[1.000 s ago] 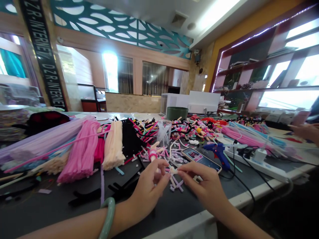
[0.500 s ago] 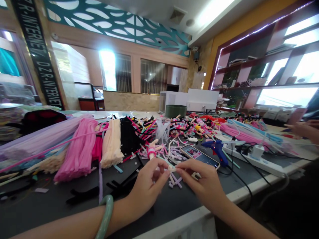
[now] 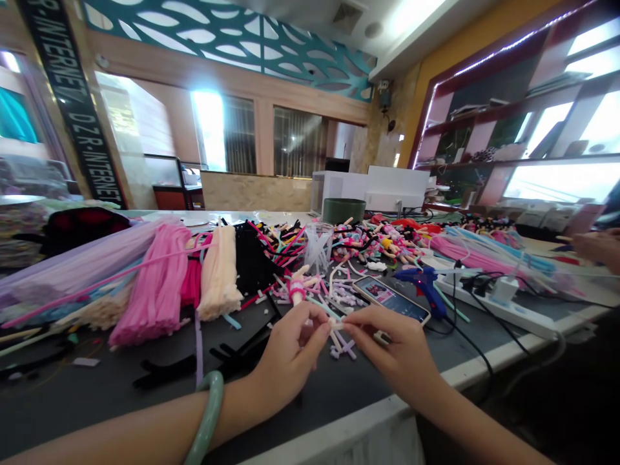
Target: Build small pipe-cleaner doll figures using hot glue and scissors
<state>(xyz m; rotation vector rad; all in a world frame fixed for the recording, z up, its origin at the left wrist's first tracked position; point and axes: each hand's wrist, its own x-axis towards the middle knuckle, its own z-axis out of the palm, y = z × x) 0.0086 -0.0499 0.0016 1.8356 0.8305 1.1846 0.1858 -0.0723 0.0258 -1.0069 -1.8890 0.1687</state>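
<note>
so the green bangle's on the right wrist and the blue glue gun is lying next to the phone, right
Not the right wrist: the green bangle is on the left wrist, as the head view shows. The blue glue gun does lie next to the phone.

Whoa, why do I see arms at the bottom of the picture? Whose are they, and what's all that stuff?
This picture comes from one camera worn on a person's head. It looks forward and down, so you see nearly what that person sees. The arms at the bottom are that person's own! Their left hand and right hand are pinching a small pale piece between their fingertips. On the table lie bundles of pink pipe cleaners, a small doll, a phone and a blue glue gun. The hand at the far right belongs to someone else nearby.
</note>
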